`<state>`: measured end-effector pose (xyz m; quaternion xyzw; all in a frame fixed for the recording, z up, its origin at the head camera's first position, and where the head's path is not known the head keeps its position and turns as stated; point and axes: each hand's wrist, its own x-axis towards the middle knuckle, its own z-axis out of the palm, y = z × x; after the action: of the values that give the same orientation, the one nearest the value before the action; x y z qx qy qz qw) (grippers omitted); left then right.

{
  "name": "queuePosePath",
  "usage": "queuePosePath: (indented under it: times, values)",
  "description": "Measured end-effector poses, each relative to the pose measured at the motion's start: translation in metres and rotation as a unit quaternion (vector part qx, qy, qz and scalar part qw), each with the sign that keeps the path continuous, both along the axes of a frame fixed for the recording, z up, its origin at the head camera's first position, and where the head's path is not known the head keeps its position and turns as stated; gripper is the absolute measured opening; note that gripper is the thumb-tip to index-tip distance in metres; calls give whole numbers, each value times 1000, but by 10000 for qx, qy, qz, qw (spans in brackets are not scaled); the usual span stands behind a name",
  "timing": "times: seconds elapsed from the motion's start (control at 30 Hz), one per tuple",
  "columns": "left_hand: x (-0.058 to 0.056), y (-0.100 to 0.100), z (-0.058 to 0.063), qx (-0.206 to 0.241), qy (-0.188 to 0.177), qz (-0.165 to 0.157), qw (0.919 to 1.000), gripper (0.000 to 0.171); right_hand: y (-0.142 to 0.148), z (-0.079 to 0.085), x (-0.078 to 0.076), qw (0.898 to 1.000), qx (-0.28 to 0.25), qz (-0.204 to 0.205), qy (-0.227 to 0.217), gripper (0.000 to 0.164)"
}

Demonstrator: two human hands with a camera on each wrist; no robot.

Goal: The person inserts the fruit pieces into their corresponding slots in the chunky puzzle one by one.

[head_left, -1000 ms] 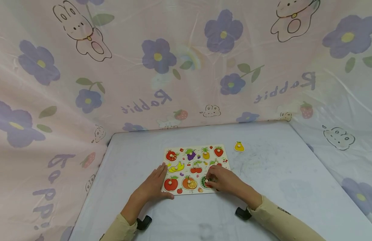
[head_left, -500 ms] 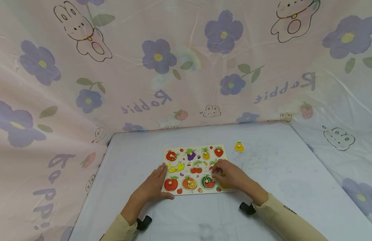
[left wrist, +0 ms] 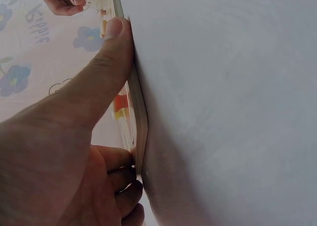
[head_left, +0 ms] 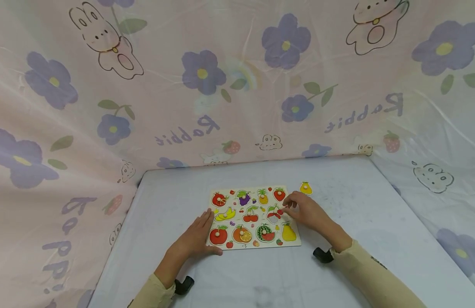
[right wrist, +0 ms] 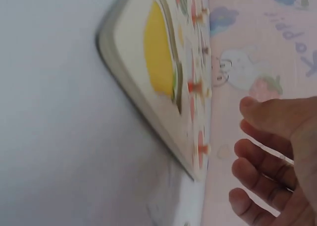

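A wooden fruit knob puzzle board [head_left: 256, 246] lies on the white table, its fruit pieces bearing small round knobs. My left hand [head_left: 193, 237] rests at the board's left edge, fingers stretched along that side. In the left wrist view the thumb [left wrist: 106, 62] lies against the board's edge. Beyond the board's right edge, my right hand [head_left: 308, 211] is raised with loosely bent fingers and nothing between them. The pear-shaped recess [head_left: 289, 232] shows bare yellow at the near right corner. Just past my right hand, a loose pear piece [head_left: 305, 188] lies on the table.
Fitted pieces include a watermelon [head_left: 265, 233], an apple [head_left: 218, 235] and a strawberry [head_left: 279, 194]. A patterned curtain [head_left: 237, 107] with flowers and rabbits closes off the back and sides of the table [head_left: 376, 205]. Black devices [head_left: 323, 255] sit under both wrists.
My right hand has moved from over the watermelon piece, right and away from me, past the board's right edge towards the loose pear piece. The pear recess is uncovered. My left hand has stayed put.
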<state>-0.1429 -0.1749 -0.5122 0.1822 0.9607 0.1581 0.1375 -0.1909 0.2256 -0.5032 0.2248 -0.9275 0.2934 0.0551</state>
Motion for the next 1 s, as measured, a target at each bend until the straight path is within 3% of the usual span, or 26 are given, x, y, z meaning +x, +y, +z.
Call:
queuePosePath:
  times: [0.27,1.0]
  values:
    - [0,0,1,57,40,-15,10000,129,21,1,-19,9994,15,-324,130,17]
    - [-2,0,-7,-128,20,30,9999,129,56,7,-59,9911,-53,-1270,-392,24]
